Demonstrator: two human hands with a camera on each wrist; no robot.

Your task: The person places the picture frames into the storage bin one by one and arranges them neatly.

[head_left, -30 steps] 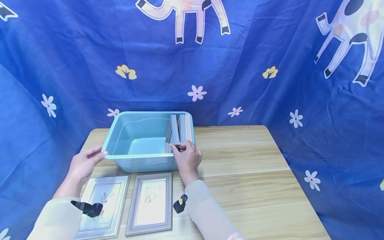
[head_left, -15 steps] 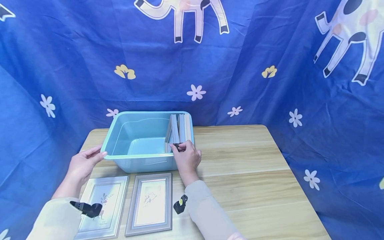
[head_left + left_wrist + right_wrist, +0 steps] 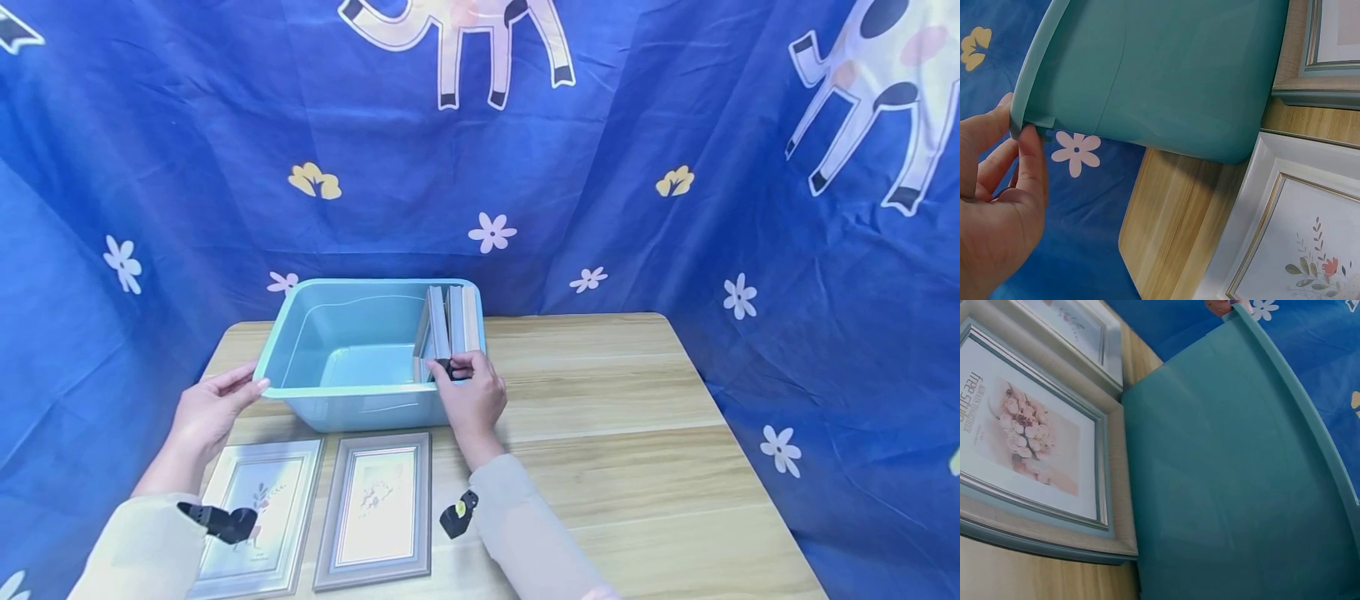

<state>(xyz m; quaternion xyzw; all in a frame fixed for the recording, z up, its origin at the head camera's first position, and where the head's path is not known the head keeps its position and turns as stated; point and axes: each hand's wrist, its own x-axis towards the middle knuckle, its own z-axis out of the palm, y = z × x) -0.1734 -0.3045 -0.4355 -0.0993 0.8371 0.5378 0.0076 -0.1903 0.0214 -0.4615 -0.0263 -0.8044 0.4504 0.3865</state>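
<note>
A light blue plastic basin [image 3: 322, 408] stands at the back left of the table. My left hand [image 3: 208, 412] pinches its rim at the front left corner; the left wrist view shows thumb and fingers on either side of the rim [image 3: 1029, 75]. Inside the basin's right end, several picture frames [image 3: 438, 321] stand on edge side by side. My right hand [image 3: 474, 396] reaches over the front rim and pinches the near end of a frame, thumb to the left and curled fingers to the right. A dark piece shows between them. The right wrist view does not show this hand.
Two picture frames lie face up before the basin: a white one [image 3: 298, 500] with a plant print, partly under the left forearm, and a grey-brown one [image 3: 423, 508] with a flower print. Wooden tabletop [image 3: 637, 467] extends right. Blue patterned cloth [image 3: 585, 208] hangs around the table.
My right hand and forearm have shifted slightly right, and more of the dark piece shows between thumb and fingers. The left hand, basin and lying frames stay put.
</note>
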